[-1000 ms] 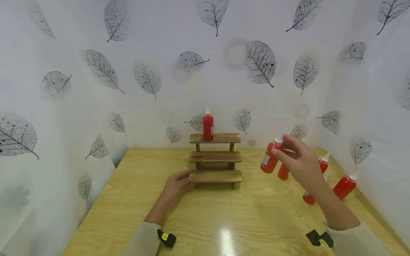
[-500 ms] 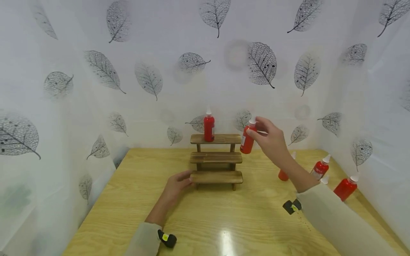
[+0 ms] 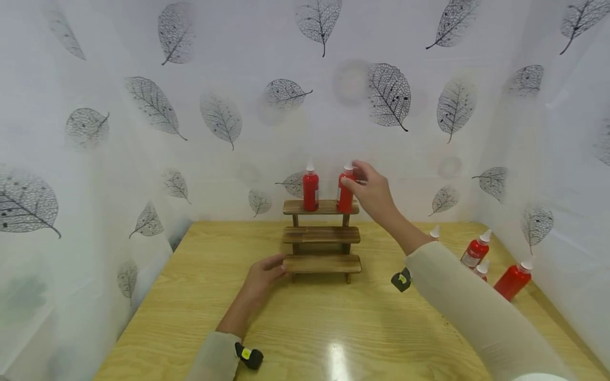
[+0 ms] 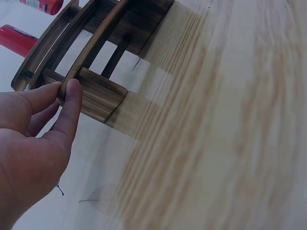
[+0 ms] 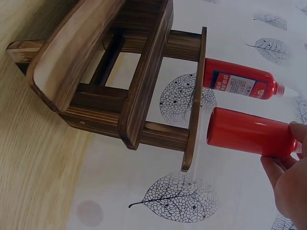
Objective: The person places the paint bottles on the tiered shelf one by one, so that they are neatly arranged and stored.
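Note:
A three-tier wooden stand (image 3: 321,234) stands on the table. My left hand (image 3: 262,275) pinches the left end of its lowest tier between thumb and fingers, as the left wrist view shows up close. One red squeeze bottle (image 3: 311,191) with a white pointed cap is upright on the top tier, left of the middle. At that tier's right end my right hand (image 3: 374,191) grips a second red squeeze bottle (image 3: 345,194) near its neck. In the right wrist view, a narrow gap shows between the base of this held bottle (image 5: 252,134) and the top board (image 5: 194,105).
Several more red bottles stand at the table's right side, among them one bottle (image 3: 512,280) near the right edge and another bottle (image 3: 475,251) behind it. The right sleeve (image 3: 476,301) partly hides this group. A leaf-patterned white curtain (image 3: 229,174) encloses the back and sides.
My right hand has carried its red bottle leftward and up from the right side to the top tier, and the bottle has turned more upright. The left hand has stayed on the lowest tier.

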The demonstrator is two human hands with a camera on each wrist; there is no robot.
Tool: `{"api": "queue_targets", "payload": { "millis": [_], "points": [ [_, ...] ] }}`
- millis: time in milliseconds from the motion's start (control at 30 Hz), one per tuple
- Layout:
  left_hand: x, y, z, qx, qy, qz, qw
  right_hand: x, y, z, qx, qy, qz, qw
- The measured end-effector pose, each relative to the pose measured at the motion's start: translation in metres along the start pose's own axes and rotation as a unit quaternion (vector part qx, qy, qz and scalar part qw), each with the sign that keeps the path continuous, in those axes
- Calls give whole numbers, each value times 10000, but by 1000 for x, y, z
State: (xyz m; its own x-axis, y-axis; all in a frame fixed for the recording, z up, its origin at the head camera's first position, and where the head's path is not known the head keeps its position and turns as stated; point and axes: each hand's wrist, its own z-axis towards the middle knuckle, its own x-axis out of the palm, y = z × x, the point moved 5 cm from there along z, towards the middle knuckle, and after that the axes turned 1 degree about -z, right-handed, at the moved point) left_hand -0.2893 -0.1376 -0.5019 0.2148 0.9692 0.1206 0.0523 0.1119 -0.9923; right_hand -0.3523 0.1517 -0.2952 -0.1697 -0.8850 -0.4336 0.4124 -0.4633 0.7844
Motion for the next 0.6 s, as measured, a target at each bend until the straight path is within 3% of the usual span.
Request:
{"api": "queue_targets", "payload": {
  "millis": [300, 600],
  "points": [
    [-1, 0, -1, -80, -8, 93, 9999, 20, -2, 17, -24, 91, -237, 9997],
    [0, 1, 0, -120, -31, 18, 9999, 25, -7, 20, -6, 49, -192, 9998]
  ]
}}
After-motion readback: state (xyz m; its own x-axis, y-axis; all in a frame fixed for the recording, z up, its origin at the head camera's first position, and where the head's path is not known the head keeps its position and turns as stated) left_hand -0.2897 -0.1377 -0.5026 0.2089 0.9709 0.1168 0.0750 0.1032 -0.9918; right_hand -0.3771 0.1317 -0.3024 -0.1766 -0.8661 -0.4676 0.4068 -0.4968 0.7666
